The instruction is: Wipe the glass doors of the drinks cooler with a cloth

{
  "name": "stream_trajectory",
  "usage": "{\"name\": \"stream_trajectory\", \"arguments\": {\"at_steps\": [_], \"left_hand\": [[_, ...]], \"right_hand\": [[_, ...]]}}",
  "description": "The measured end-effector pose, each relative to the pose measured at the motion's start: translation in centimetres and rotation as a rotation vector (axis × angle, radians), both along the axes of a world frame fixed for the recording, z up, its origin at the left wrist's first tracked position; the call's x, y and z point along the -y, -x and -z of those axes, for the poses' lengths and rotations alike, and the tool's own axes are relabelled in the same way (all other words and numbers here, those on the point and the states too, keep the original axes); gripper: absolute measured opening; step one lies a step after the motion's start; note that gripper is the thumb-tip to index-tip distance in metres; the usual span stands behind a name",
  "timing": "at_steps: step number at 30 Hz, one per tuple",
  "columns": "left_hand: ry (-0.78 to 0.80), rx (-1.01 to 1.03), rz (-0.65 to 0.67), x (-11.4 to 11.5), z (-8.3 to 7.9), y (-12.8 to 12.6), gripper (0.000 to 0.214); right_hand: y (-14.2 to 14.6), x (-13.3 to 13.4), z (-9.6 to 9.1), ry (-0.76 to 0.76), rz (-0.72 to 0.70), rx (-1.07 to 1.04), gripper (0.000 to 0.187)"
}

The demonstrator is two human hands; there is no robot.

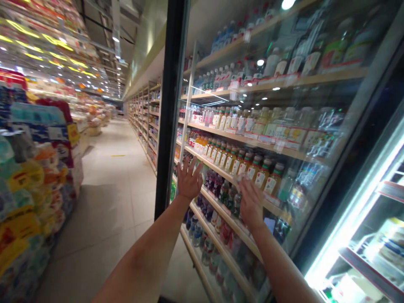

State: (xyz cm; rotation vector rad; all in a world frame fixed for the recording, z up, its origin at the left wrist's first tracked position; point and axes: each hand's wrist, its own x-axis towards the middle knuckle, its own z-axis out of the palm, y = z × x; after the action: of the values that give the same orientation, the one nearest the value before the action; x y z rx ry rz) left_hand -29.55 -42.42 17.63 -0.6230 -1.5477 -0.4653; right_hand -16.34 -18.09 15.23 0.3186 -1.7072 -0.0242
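Note:
A large glass door (172, 84) with a dark frame stands open in front of me. My left hand (189, 181) is spread with its palm towards the glass, near the dark frame, and holds nothing. Further right, my right hand (253, 204) is pressed towards the pane with its fingers together over a small white cloth or tissue (242, 178); most of it is hidden under the fingers. Rows of bottles, among them yellow juice bottles (252, 167), show in or through the glass behind both hands.
At the right is a brightly lit fridge shelf (368, 267) with packaged goods. On the left, stacked colourful packages (28, 181) border a pale tiled aisle (110, 185). Long shelving (151, 113) runs into the distance beyond the door frame.

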Motion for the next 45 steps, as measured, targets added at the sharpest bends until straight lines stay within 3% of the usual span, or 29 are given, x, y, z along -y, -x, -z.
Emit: {"name": "stream_trajectory", "arguments": {"at_steps": [2, 4, 6, 9, 11, 13, 17, 19, 22, 25, 27, 29, 32, 34, 36, 41, 43, 45], "left_hand": [[0.001, -0.011, -0.002, 0.0, 0.0, 0.0, 0.052], [0.002, -0.034, -0.004, 0.0, -0.1, 0.0, 0.052], [0.000, -0.056, -0.004, 0.1, -0.1, 0.1, 0.052], [0.001, -0.057, -0.008, 0.1, -0.2, 0.1, 0.051], [0.007, -0.048, -0.013, 0.1, -0.2, 0.2, 0.051], [0.009, -0.046, -0.015, 0.1, -0.2, 0.2, 0.050], [0.002, -0.039, -0.009, 0.0, -0.1, 0.1, 0.051], [-0.001, -0.029, -0.006, 0.1, -0.1, -0.1, 0.052], [-0.003, -0.017, 0.010, 0.1, -0.1, -0.4, 0.053], [0.003, -0.011, 0.016, 0.2, -0.2, -0.7, 0.053], [0.007, -0.009, 0.013, 0.2, -0.2, -0.8, 0.054], [0.004, -0.010, 0.009, 0.2, -0.2, -0.8, 0.056], [0.000, -0.012, 0.000, 0.2, -0.1, -0.6, 0.057], [0.000, -0.015, -0.001, 0.2, -0.1, -0.4, 0.057], [0.000, -0.020, 0.003, 0.2, -0.1, -0.3, 0.057], [-0.003, -0.044, 0.019, 0.0, -0.2, -0.2, 0.058], [-0.006, -0.062, 0.012, 0.0, -0.2, -0.2, 0.058], [-0.002, -0.070, 0.006, 0.0, -0.2, -0.1, 0.057]], "right_hand": [[-0.3, -1.6, -2.0, 0.169, 0.063, -0.147, 0.056], [-0.2, -1.9, -2.1, 0.259, 0.104, -0.219, 0.055], [0.1, -1.0, -0.2, 0.219, 0.112, -0.191, 0.055], [0.3, 1.2, 4.1, -0.010, 0.051, -0.019, 0.056], [0.1, 1.8, 5.5, -0.145, -0.018, 0.103, 0.055], [-0.2, 1.3, 4.5, -0.162, -0.038, 0.133, 0.054], [-0.2, -0.6, -1.0, 0.104, 0.036, -0.080, 0.055], [0.1, -0.5, -2.3, 0.195, 0.052, -0.143, 0.056], [0.6, 1.5, -0.2, 0.127, 0.042, -0.067, 0.055], [0.6, 3.6, 3.4, -0.145, -0.057, 0.090, 0.053], [0.6, 3.9, 3.9, -0.265, -0.111, 0.152, 0.049], [0.5, 3.1, 2.4, -0.229, -0.098, 0.123, 0.047], [0.6, 1.4, -1.4, 0.006, -0.011, -0.043, 0.052], [0.7, 0.9, -2.9, 0.115, 0.025, -0.119, 0.053], [0.8, 1.1, -2.8, 0.094, 0.026, -0.112, 0.052], [0.1, 1.5, -1.0, -0.206, -0.029, 0.074, 0.043], [-0.4, 0.0, -2.4, -0.208, -0.011, 0.072, 0.042], [-0.9, -2.3, -5.1, -0.094, 0.033, -0.035, 0.042]]}}
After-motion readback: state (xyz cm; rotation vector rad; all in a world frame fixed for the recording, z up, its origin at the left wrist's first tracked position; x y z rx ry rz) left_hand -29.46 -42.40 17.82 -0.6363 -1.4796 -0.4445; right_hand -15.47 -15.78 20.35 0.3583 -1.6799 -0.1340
